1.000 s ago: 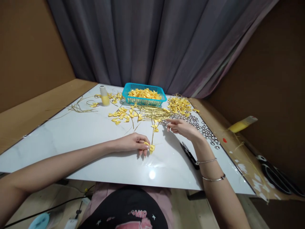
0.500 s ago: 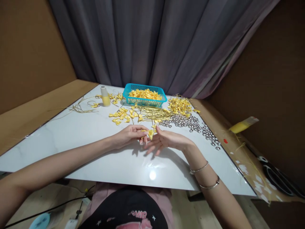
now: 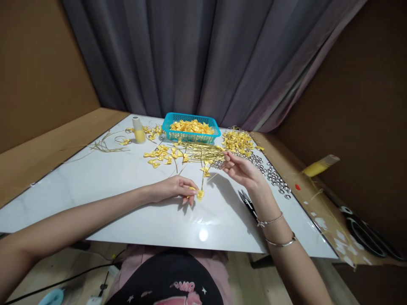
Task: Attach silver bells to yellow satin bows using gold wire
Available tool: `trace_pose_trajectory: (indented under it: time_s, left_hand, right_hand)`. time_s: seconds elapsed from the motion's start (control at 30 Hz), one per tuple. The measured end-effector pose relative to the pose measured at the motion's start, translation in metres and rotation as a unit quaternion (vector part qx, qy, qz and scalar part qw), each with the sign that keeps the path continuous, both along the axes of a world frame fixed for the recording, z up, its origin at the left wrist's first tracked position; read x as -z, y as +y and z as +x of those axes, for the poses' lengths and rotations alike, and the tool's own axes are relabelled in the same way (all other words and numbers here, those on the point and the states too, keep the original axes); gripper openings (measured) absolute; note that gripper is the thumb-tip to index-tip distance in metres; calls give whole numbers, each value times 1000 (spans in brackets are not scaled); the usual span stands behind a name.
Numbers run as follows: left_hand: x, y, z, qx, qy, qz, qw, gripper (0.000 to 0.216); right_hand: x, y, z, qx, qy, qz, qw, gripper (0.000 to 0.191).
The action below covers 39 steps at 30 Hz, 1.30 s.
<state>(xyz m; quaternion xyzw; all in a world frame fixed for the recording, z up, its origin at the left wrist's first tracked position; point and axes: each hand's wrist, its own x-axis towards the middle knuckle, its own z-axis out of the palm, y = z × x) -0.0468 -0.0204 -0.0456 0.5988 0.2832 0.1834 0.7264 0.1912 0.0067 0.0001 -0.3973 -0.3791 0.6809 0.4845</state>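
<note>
Where the white counter (image 3: 104,186) meets its near edge, the slab lies bare, and most of the open room is on the left half, between the left forearm and the far-left corner. The left hand (image 3: 174,189) rests low near the middle, its fingertips closed in a pinch on a yellow bow (image 3: 200,195) pressed to the surface; a thin gold stem rises from that bow toward the far side. The right hand (image 3: 242,170) is raised just beyond it, thumb and forefinger nipped together by the end of the wires (image 3: 201,151), though what they hold is too small to tell; the other fingers curl loosely. Black scissors (image 3: 246,201) lie just beside the right wrist, near the right edge. Silver beads (image 3: 274,174) are strewn along that same edge, crowding the right side. Loose bows (image 3: 161,154) lie left of the wires, and a heap of them (image 3: 239,140) sits right of the wires. At the far edge stands a blue basket (image 3: 190,134) filled with yellow pieces, with a spool (image 3: 139,129) to its left. Behind hangs a grey curtain (image 3: 190,55) between brown walls.
</note>
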Motion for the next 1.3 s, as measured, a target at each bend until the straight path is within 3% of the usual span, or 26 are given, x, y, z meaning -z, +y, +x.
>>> trace_pose_trajectory:
  time_s: [0.23,0.33,0.57,0.73,0.93,1.03,1.13,1.3]
  left_hand:
    - [0,1,0,5,7,4,1000,21]
    - [1,1,0,6,11,12,1000,20]
    - [-1,-2,1,35,23,41,998,20]
    - [1,0,0,44,19,44,998,19]
    - [4,4,0,56,1,37,998,17]
    - [4,5,0,60,-6,33,998,17]
    - [4,6,-1,64,-10,29,997,17]
    - [4,6,-1,62,-6,27,998,16]
  right_hand:
    - [4,16,28,105,-110,92,984,12]
    - [9,18,33,122,-197,125,965,17]
    - [25,19,21,66,-423,154,891,25]
    - [27,20,17,15,-504,169,847,23]
    - [34,21,17,-59,-501,120,855,17]
    - [33,18,15,-71,-482,99,868,29]
    - [29,15,14,-64,-467,91,877,34]
    - [29,17,13,-16,-474,78,877,23]
